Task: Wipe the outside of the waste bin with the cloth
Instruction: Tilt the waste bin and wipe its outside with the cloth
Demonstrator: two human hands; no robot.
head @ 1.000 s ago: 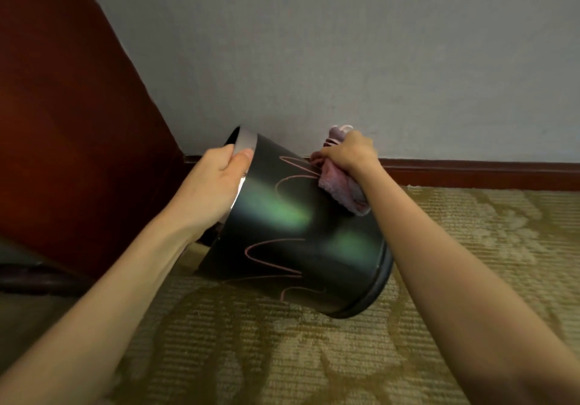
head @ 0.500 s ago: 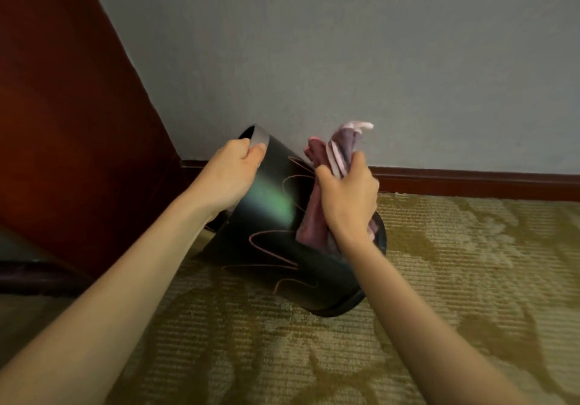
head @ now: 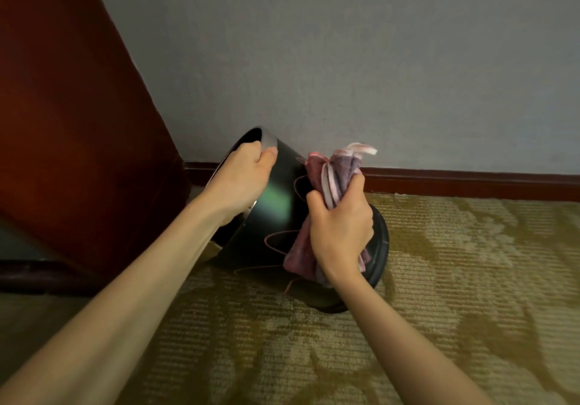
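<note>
The right hand (head: 340, 229) is closed around a bunched pink and mauve terry cloth (head: 332, 169), which is pressed against the side of a glossy black, round, tapered waste bin (head: 276, 216). Folds of the cloth, with a pale edging strip, stick up above the thumb and forefinger, and a further soft clump hangs below the palm against the bin's wall. The left hand (head: 243, 181) is clamped on the bin's upper rim, where a matt silver-grey band (head: 268, 141) is seen, with the fingers hooked inside the opening and the thumb laid on the outside.

The bin is held tilted, its open mouth turned up and to the left and its thick black base ring (head: 378, 247) turned to the right, low over the floor; whether the base touches the floor cannot be told. Thin pink looping lines are drawn over the shiny surface, and a soft green reflection is carried on it. No lettering or brand can be read.

Beneath the bin a ribbed, olive-gold patterned carpet (head: 455, 279) is spread. Behind it a flat, pale grey wall (head: 345, 59) is met by a dark red-brown wooden skirting board (head: 470, 183), and a polished reddish wooden panel (head: 62, 122) stands to the left.
</note>
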